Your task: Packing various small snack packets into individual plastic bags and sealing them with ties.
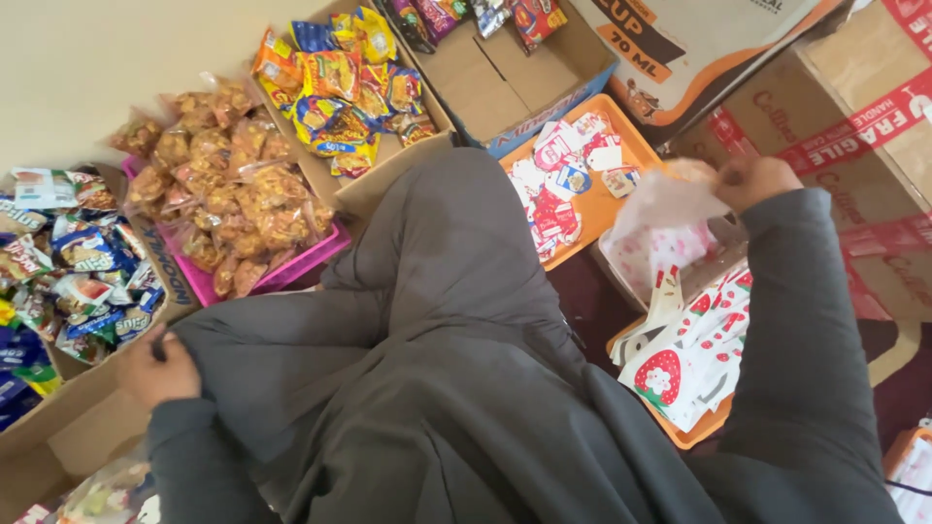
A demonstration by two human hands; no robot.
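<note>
Both hands busy: R hand [752, 181] pinching clear bag [663, 204], L hand [160, 367] gripping grey cloth [437, 320].

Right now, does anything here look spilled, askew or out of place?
Nothing looks spilled. The snack packets heap loosely over the pink tray, and the strawberry-print bags overhang their orange tray.

I see a pink tray [309, 260] heaped with clear bags of fried snacks [228, 189], cardboard boxes of bright snack packets [342, 82], an orange tray [636, 146] of red-and-white stickers [558, 189], taped cartons [854, 126] beyond.
</note>
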